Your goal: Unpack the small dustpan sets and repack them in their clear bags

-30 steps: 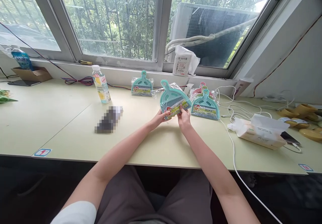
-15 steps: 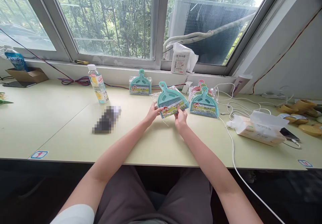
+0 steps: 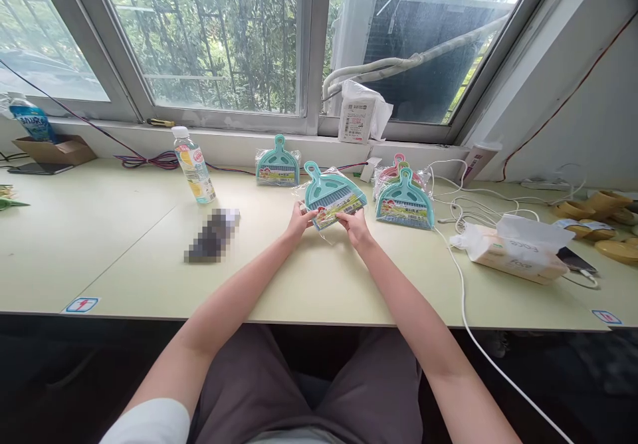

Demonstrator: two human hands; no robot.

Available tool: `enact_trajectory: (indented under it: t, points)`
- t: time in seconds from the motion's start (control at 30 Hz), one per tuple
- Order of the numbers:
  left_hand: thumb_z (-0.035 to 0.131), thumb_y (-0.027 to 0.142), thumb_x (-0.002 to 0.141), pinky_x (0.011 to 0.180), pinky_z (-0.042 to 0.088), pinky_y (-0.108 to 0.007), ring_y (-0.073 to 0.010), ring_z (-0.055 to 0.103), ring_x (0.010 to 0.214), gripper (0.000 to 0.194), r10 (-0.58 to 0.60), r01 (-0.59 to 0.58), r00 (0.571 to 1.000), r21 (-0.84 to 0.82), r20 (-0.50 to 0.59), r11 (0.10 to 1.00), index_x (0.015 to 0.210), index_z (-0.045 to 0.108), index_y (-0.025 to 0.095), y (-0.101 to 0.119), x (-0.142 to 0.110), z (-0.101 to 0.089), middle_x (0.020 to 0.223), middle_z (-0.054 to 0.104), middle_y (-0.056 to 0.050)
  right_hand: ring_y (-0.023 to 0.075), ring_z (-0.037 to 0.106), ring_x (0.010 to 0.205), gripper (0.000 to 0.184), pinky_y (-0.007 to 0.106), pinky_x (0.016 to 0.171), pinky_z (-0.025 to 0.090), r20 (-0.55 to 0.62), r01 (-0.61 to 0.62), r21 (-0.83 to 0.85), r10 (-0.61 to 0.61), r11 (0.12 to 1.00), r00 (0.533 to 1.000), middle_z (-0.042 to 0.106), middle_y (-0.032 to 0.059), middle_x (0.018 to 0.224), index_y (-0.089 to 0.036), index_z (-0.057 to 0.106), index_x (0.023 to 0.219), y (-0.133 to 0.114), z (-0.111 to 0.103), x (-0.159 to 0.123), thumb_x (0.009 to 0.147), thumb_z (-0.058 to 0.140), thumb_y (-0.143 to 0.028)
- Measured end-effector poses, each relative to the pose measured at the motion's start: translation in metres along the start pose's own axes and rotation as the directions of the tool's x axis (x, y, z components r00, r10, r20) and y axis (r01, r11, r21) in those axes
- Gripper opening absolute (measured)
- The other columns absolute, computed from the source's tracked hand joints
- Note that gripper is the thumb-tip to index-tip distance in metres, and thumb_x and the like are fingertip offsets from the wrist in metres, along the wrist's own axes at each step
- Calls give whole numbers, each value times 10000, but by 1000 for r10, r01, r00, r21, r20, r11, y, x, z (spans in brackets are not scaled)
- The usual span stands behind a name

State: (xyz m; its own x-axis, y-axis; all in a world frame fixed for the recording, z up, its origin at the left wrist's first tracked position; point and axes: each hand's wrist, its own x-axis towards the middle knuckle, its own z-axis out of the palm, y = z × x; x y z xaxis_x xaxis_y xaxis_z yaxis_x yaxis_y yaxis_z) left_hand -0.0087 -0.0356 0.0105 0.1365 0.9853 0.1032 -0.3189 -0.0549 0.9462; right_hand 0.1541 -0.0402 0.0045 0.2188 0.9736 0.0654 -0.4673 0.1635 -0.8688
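Note:
A teal dustpan and brush set (image 3: 333,193) in clear wrapping is held up in front of me, its handle tilted to the left. My left hand (image 3: 300,221) grips its lower left corner. On the lower right edge, my right hand (image 3: 357,226) closes with the thumb over the printed label. Another wrapped teal dustpan set (image 3: 278,167) leans upright at the wall behind, to the left. To the right stands a further teal dustpan set (image 3: 405,201), with pink and green ones partly hidden behind it.
A drink bottle (image 3: 194,166) stands left of my hands, near a pixelated dark item (image 3: 212,236). At the right lie a tissue pack (image 3: 516,251), white cables (image 3: 461,278) and tape rolls (image 3: 605,206). A small box (image 3: 355,119) sits on the windowsill.
The held dustpan set has shifted slightly left and tilted a little further. My right thumb has moved left along its lower edge; both hands still grip it.

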Motion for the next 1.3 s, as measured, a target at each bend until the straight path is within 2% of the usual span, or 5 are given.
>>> enact_trajectory:
  t: [0.33,0.5,0.6,0.87,1.3]
  points:
    - [762,279,659,941,472,-435,-222,619,1051,525,-60,61,984,1,170,998,1099,485,205,1,-4,3,1147,649,-80,130,668,912,537,283,804,591,-126,-12,36,16,999,992,664,-19,1015,-239,486,971,-5,2,-1,546,699,13]
    - [740,378,701,906,503,-443,-243,679,915,538,-227,227,913,39,339,973,1165,523,215,2,-8,7,1208,635,-103,127,667,915,512,271,808,587,-127,-10,35,15,999,992,666,-23,982,-236,507,965,-2,-3,4,556,697,7]
    - [687,431,736,862,525,-422,-248,680,920,476,-257,256,932,37,254,966,1135,555,206,0,-3,6,1165,656,-107,134,674,909,518,282,818,587,-101,-19,37,23,999,995,672,-19,972,-229,525,980,1,-8,11,552,707,-1]
    - [655,269,725,840,528,-381,-201,675,820,281,-186,183,981,66,53,981,970,581,155,-1,6,3,972,699,-83,136,679,926,523,269,810,591,-76,-40,47,43,998,996,688,-15,992,-224,526,990,13,-10,16,554,733,-22]
    - [623,236,740,810,544,-388,-185,666,782,269,-139,138,990,70,12,988,983,550,148,-3,8,1,924,695,-78,117,701,720,276,242,701,604,-35,-173,14,173,985,984,721,-1,828,-192,543,900,-9,-11,13,696,663,-52]
